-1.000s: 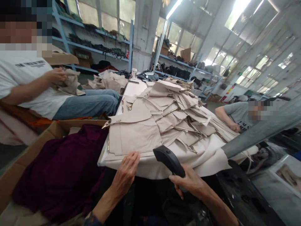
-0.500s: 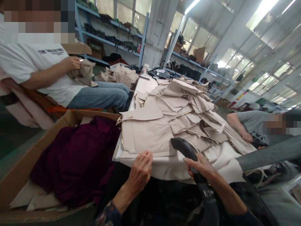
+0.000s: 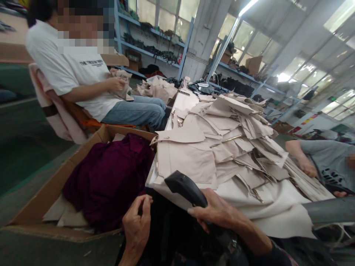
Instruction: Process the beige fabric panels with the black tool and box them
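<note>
"Gripping the smooth black tool (image 3: 185, 186), our right hand (image 3: 219, 210) has its fingers wrapped around the bent, round part. Where is the wide, blunt end?"

"It is by the near edge of our tabletop (image 3: 189, 99), close to the flat beige cloth pieces (image 3: 187, 159). We can't tell if it touches them."

"And what is our left hand (image 3: 137, 225) doing?"

"It is up between the tabletop's corner and the purple cloth (image 3: 108, 181). Its fingers are curled in close to the thumb. We can't tell if they pinch anything."

"How do our beige pieces look?"

"Thin and floppy, with straight sides and pointy corners, all in a messy heap. Some have shiny gold strips (image 3: 232, 139). A pale, soft sheet (image 3: 285, 218) hangs in smooth folds in front."

"And the purple cloth?"

"Soft and wrinkly, in a big lump inside the stiff brown cardboard box (image 3: 54, 194), with beige scraps (image 3: 69, 216) beside it."
</note>
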Motion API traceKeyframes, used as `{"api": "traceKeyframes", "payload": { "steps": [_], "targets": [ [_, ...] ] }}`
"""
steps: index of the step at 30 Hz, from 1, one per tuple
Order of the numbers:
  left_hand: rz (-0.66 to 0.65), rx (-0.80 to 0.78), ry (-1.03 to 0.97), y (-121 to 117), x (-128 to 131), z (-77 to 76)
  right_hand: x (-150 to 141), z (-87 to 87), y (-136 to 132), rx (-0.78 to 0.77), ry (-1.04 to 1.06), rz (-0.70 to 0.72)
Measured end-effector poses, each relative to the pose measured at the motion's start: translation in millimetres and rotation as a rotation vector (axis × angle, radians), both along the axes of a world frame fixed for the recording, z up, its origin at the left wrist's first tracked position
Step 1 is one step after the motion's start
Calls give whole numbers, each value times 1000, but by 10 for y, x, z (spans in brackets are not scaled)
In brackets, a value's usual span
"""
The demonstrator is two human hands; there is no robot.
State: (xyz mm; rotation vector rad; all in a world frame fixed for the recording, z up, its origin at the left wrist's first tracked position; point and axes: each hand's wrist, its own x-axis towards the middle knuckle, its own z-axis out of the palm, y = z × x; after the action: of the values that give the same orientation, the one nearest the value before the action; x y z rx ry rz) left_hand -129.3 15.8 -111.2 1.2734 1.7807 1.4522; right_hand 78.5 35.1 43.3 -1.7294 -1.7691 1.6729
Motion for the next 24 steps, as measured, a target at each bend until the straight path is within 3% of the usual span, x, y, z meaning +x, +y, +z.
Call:
{"api": "traceKeyframes", "payload": {
  "steps": [4,7,9,10,15,20,24],
  "targets": [
    [-33,188,225,596,-299,314,-117,-17,141,0,-52,59],
    [-377,289,478,1218,-372,454,-122,-11,150,12,-71,88],
    [-628,248,544,1537,-329,409,-136,-4,165,1,-69,93],
    [-692,221,545,1644,-294,355,-153,-3,183,-9,-62,95],
    [-768,182,504,1773,-202,116,-263,3,314,-19,-5,79],
    [-870,80,461,1780,-273,151,-84,79,154,-30,-67,95],
    [-881,67,445,1802,-298,154,109,145,-48,-76,-98,64]
  ]
}}
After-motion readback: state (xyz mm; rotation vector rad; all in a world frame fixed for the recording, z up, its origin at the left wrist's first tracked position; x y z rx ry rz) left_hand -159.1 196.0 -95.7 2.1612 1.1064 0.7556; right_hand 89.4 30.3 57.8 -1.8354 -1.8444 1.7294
